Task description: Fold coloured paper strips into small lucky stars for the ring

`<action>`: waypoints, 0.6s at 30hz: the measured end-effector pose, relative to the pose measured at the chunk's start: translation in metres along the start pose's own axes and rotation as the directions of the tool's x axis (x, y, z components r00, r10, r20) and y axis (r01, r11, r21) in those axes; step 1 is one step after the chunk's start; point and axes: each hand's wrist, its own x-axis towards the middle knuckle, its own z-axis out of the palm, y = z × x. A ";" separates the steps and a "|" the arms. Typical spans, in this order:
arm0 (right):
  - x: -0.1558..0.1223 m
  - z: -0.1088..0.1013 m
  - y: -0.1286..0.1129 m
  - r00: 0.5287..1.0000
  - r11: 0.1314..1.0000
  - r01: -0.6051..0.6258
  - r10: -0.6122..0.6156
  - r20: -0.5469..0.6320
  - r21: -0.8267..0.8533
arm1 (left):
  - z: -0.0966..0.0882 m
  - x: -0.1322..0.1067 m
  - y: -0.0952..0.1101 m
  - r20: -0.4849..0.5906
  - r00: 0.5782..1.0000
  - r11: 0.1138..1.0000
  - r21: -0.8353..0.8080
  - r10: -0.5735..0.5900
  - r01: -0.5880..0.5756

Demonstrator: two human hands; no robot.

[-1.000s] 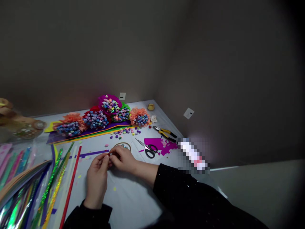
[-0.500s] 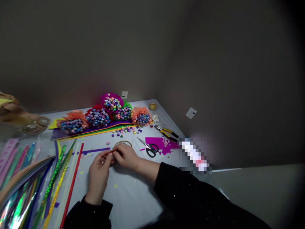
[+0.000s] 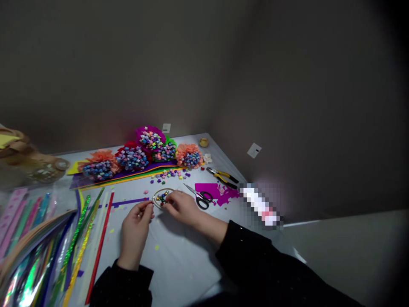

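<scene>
My left hand (image 3: 135, 230) is closed in a pinch at the front of the table, thumb and forefinger on a tiny dark red piece too small to identify. Just right of it, my right hand (image 3: 183, 207) reaches over a round shallow dish with a thin gold rim (image 3: 154, 197). Its thumb and forefinger look slightly apart at the dish, and its other fingers are partly hidden. Small shiny beads (image 3: 162, 197) in gold, green, blue and red lie inside the dish. Black-handled scissors (image 3: 202, 202) rest beyond my right wrist, beside torn magenta paper (image 3: 207, 192).
Paper flower bouquets with star-filled centres (image 3: 132, 157) line the back. Loose paper stars (image 3: 171, 174) lie before them. Yellow-and-black pliers (image 3: 223, 177) are at right. Shiny strips (image 3: 75, 238) and a red stick (image 3: 101, 243) cover the left. A blurred glass jar (image 3: 47, 168) stands at left.
My right hand has parted from my left and moved right, over the dish. The beads inside the dish now show. My left hand keeps its pinch, almost in place.
</scene>
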 end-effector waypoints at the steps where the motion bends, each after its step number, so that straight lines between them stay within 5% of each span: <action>1: -0.012 -0.010 0.005 1.000 1.000 -0.019 0.019 -0.023 -0.023 | 0.000 0.000 0.001 -0.006 1.000 1.000 -0.002 0.001 -0.001; 6: -0.098 -0.068 0.045 0.933 0.907 -0.342 0.296 -0.206 -0.247 | 0.001 0.000 -0.001 -0.011 1.000 1.000 -0.011 0.002 -0.002; 10: -0.171 -0.110 0.081 0.747 0.549 -0.664 0.518 -0.417 -0.508 | 0.003 -0.002 -0.002 -0.006 1.000 1.000 -0.018 -0.007 0.007; 13: -0.208 -0.129 0.099 0.667 0.349 -0.720 0.589 -0.456 -0.600 | 0.004 -0.004 0.000 -0.015 1.000 1.000 -0.024 -0.014 0.014; 18: -0.224 -0.140 0.113 0.566 0.296 -0.772 0.724 -0.396 -0.562 | 0.004 -0.005 0.001 -0.007 1.000 1.000 -0.021 -0.018 0.018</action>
